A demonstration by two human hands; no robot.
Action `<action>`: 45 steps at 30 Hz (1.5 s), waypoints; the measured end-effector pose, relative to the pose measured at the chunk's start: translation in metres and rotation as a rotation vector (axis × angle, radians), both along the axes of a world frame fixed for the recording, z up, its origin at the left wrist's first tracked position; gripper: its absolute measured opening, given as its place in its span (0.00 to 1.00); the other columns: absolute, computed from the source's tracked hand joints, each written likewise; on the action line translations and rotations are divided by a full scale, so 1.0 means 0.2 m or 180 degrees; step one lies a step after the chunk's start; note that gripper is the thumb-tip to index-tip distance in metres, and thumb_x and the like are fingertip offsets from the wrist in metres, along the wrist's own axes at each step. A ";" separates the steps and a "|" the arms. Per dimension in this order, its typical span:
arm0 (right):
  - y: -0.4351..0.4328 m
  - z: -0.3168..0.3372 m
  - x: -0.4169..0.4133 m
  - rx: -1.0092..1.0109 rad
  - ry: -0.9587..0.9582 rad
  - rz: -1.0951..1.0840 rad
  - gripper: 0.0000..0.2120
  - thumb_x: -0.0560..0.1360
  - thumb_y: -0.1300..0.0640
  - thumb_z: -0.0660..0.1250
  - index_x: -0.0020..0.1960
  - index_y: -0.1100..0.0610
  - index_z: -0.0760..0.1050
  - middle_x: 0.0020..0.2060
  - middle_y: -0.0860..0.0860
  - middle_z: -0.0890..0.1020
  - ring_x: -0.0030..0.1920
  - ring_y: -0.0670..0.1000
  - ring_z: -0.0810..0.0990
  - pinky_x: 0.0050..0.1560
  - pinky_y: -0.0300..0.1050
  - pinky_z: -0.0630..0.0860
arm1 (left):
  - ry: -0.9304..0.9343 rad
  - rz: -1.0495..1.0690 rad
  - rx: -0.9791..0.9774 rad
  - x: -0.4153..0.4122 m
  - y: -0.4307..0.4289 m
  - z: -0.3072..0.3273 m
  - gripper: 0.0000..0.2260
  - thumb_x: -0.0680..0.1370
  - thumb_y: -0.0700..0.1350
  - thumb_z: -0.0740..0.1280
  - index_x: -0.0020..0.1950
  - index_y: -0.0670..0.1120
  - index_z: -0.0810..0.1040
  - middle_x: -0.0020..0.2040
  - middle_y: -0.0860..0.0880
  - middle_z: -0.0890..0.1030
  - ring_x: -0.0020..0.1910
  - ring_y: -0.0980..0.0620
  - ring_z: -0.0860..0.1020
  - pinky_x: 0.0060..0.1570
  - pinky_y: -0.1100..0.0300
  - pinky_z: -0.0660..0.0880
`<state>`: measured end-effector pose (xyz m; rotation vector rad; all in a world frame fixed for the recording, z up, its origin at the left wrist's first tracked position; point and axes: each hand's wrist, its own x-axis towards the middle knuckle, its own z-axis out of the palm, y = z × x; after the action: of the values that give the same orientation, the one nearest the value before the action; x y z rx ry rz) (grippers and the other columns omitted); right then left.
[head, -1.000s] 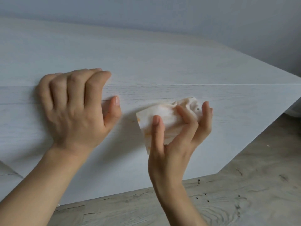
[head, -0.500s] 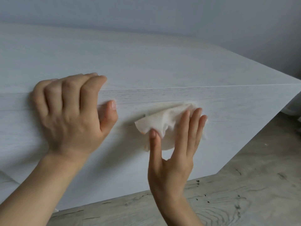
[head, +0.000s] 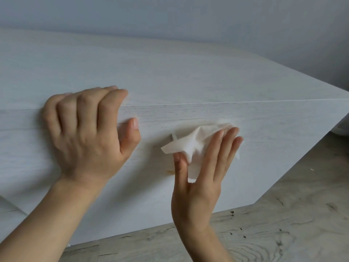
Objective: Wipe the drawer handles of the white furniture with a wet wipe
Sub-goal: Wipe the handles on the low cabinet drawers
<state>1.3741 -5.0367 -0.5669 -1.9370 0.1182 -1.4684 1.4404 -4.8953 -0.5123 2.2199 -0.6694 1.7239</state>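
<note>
The white furniture fills the view, its drawer front facing me. My left hand grips the top panel's front edge, fingers curled over the top and thumb against the front. My right hand presses a crumpled white wet wipe flat against the drawer front with straight fingers and thumb. A small pale part of the drawer handle sticks out at the wipe's left edge; the rest of it is hidden under the wipe.
A faint orange mark shows on the drawer front just left of my right thumb. Grey wood-grain floor lies below and to the right. A grey wall stands behind the furniture.
My right hand went from holding the wipe in bent fingers off the front to pressing it flat against the drawer with straight fingers. The left hand kept its grip.
</note>
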 end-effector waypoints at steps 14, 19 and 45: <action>0.02 0.06 0.05 0.0476 -0.0026 -0.0023 0.44 0.73 0.41 0.67 0.76 0.63 0.50 0.76 0.53 0.52 0.78 0.55 0.44 0.76 0.53 0.50 | 0.0032 -0.0059 0.0014 0.00 0.00 0.00 0.16 0.84 0.51 0.54 0.63 0.42 0.72 0.60 0.44 0.71 0.49 0.33 0.78 0.51 0.35 0.74; 0.01 0.10 0.09 0.0415 -0.0024 -0.0302 0.44 0.70 0.42 0.68 0.74 0.68 0.56 0.74 0.60 0.59 0.76 0.60 0.52 0.75 0.57 0.55 | 0.0095 -0.0171 0.0003 0.01 0.00 0.00 0.15 0.84 0.51 0.54 0.64 0.43 0.70 0.60 0.43 0.70 0.50 0.30 0.79 0.50 0.32 0.74; -0.11 0.05 0.04 -0.0420 -0.0003 -0.0046 0.34 0.81 0.39 0.51 0.74 0.64 0.53 0.75 0.54 0.56 0.78 0.56 0.47 0.76 0.56 0.51 | -0.0143 0.0077 0.0004 0.01 0.00 -0.01 0.16 0.83 0.51 0.55 0.63 0.42 0.73 0.59 0.44 0.73 0.51 0.39 0.72 0.53 0.41 0.69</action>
<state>1.3813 -5.0582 -0.5577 -2.0443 0.0357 -1.5202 1.4417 -4.8950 -0.5135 2.2049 -0.6564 1.7906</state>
